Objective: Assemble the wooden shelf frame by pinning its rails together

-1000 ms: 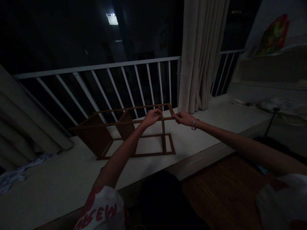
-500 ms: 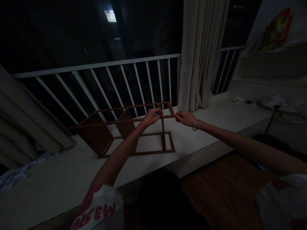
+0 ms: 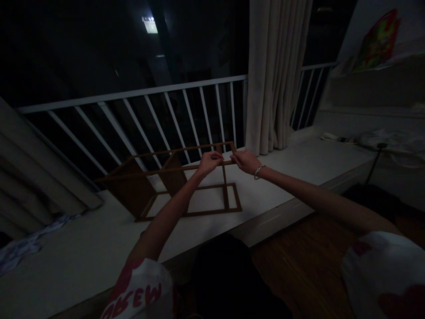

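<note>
A brown wooden shelf frame lies on its side on the white window ledge, its end with the open bars to the right. My left hand is at the upper front rail near that end, thumb and fingers pinched together. Just right of it, my right hand, with a bracelet at the wrist, is also closed in a pinch by the frame's corner. The fingertips of both hands are close but apart. Whatever sits between them is too small and dark to make out.
Behind the frame runs a white railing before a dark window. Curtains hang on both sides. Checked cloth lies at the far left of the ledge. A dark thin pole stands at the right, above a wooden floor.
My right hand has moved left from the frame's end corner, closer to my left hand. The left hand stays at the rail. The shelf frame lies as before.
</note>
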The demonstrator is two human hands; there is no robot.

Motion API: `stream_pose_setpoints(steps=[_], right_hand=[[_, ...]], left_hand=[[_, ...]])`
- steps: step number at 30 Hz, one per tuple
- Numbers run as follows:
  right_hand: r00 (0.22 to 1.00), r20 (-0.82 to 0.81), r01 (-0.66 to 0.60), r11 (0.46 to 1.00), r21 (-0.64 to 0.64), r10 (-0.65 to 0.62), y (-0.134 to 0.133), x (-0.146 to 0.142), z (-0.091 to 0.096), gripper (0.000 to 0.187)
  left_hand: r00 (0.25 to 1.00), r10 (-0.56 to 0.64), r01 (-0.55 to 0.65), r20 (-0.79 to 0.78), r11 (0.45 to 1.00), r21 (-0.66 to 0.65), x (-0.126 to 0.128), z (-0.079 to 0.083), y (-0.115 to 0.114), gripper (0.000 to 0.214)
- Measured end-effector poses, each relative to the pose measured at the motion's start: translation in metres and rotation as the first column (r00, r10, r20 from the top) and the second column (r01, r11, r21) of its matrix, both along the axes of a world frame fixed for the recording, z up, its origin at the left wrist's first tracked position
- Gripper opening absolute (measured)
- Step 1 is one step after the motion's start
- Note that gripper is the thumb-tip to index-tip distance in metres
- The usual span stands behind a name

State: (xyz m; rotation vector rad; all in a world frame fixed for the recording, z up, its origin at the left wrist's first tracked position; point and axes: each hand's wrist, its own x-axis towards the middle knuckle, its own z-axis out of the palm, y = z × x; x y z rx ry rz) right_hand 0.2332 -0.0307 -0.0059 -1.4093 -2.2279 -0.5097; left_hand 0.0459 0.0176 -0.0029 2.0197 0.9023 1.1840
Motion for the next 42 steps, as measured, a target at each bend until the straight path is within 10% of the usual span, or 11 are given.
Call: stream_pose_setpoints(steps=[9, 18, 42], right_hand=[[1.0, -0.029, 0.005, 0.997, 0.082, -0.002, 0.015, -0.012, -0.024, 0.036], [0.983, -0.182, -0.013, 0.997, 0.074, 0.026, 0.018, -0.012, -0.032, 0.029], [0.979, -0.199, -0.031, 0.999, 0.021, 0.034, 0.008, -0.011, -0.032, 0.031]], left_hand=[[0.999, -0.022, 0.028, -0.047, 0.992, 0.123, -0.005, -0.004, -0.006, 0.016], [0.998, -0.055, 0.054, -0.034, 0.998, -0.025, -0.005, 0.002, -0.002, 0.024], [0.92, 0.117, 0.021, -0.374, 0.938, 0.347, -0.01, 0.007, -0.007, 0.015]])
